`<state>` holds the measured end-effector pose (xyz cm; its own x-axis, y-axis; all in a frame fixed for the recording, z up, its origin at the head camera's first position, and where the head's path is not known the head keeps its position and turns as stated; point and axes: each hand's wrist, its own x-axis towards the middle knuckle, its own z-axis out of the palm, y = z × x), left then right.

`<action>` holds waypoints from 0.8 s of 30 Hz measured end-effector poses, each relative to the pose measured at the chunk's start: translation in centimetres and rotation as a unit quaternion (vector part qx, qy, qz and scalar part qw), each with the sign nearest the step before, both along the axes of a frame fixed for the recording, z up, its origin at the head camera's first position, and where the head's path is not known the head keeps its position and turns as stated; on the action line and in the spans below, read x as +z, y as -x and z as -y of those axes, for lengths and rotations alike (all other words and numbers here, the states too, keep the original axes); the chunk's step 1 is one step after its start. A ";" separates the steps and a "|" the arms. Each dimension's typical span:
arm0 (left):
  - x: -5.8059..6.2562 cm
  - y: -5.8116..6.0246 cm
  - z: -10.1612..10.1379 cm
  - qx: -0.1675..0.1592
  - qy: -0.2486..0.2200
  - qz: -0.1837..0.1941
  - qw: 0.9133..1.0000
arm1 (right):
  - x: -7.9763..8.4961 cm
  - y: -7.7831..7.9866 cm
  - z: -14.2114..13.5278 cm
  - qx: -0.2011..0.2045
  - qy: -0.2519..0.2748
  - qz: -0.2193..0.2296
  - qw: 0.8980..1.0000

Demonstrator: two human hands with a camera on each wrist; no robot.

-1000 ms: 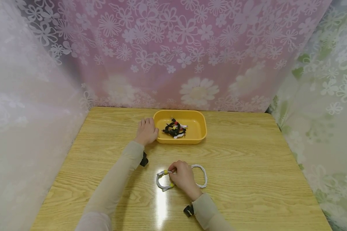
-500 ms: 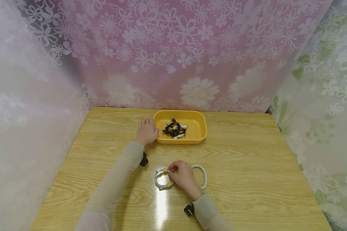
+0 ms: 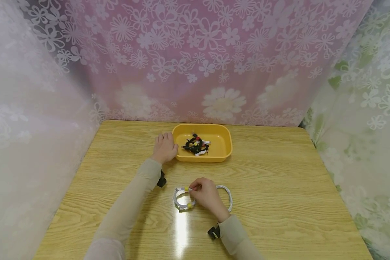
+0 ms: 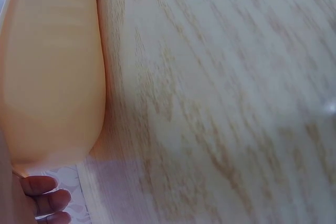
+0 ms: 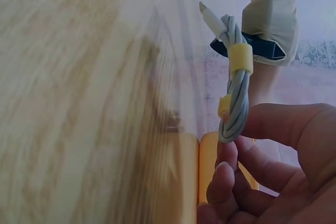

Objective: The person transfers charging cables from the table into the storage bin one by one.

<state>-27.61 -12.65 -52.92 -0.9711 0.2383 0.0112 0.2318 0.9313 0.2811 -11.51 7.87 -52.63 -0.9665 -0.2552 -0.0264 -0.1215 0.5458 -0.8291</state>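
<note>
My right hand [image 3: 208,195] pinches a coiled white charging cable [image 3: 174,200] between thumb and fingers. Two yellow straps [image 5: 241,59] bind this coil, and a white plug [image 5: 211,23] sticks out at its far end in the right wrist view. The coil seems to hang just above the table. My left hand [image 3: 164,148] grips the left end of a yellow bin [image 3: 225,157], its thumb at the front corner; fingertips [image 4: 52,201] show past the bin's end in the left wrist view. Partly behind my right hand lies a second white coiled cable [image 3: 230,196].
Inside the bin, towards its left side, lies a small heap of black and white cables [image 3: 195,146]. The wooden table [image 3: 279,180] stands against a pink flowered curtain [image 3: 195,72], with pale curtains on both sides.
The strapped coil in my right hand has turned and risen slightly, with the hand shifting a little away from me. My left hand and the bin stay in place.
</note>
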 end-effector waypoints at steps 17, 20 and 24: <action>0.1 0.0 0.0 -0.003 0.001 -0.002 1.000 | 1.6 1.9 -1.1 -0.026 0.010 0.008 1.000; 0.2 0.0 0.1 -0.002 0.000 0.003 1.000 | 2.1 2.3 -1.3 -0.033 0.005 0.009 0.999; 0.2 -0.1 0.1 -0.002 0.002 0.004 1.000 | 2.7 3.0 -1.7 -0.045 0.004 0.011 0.999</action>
